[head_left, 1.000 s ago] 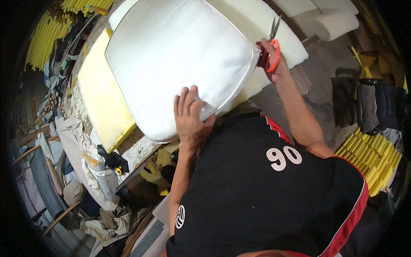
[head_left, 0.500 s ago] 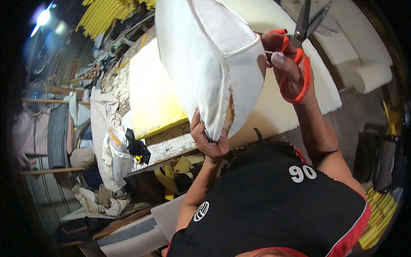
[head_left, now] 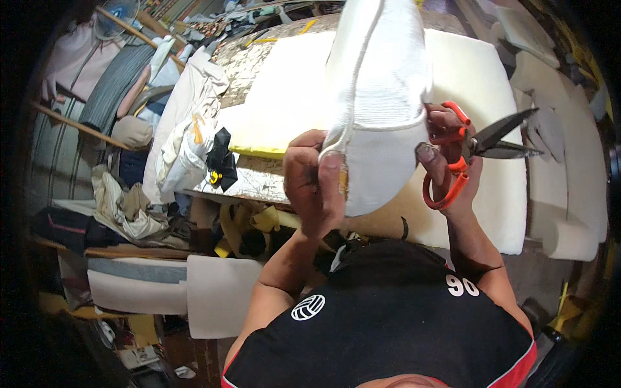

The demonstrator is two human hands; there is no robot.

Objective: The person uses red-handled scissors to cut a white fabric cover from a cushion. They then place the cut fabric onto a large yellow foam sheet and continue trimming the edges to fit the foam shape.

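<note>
A white fabric cushion [head_left: 388,155] with piped edges stands raised in front of me. Along its near left side the seam is parted, and yellowish filling [head_left: 343,179] shows in the gap. My left hand [head_left: 309,184] is closed on the cover beside that gap, thumb pressed on the piping. At the cushion's right edge is my right hand [head_left: 446,155], its fingers closed and touching the cover. Scissors [head_left: 472,143] with orange-red handles are held in this same hand; their dark blades are spread and point right, away from the fabric.
Behind the cushion, a worn table [head_left: 249,178] carries a large cream foam slab [head_left: 482,194] and a yellow-edged foam piece [head_left: 272,126]. White cloth [head_left: 178,155] and a black bag [head_left: 222,158] lie at its left. Pale upholstered pieces [head_left: 566,161] stand at the right.
The cushion has turned more upright and shifted right in view. My left hand has moved up along the seam. The scissors have swung from pointing up to pointing right. The view has shifted too.
</note>
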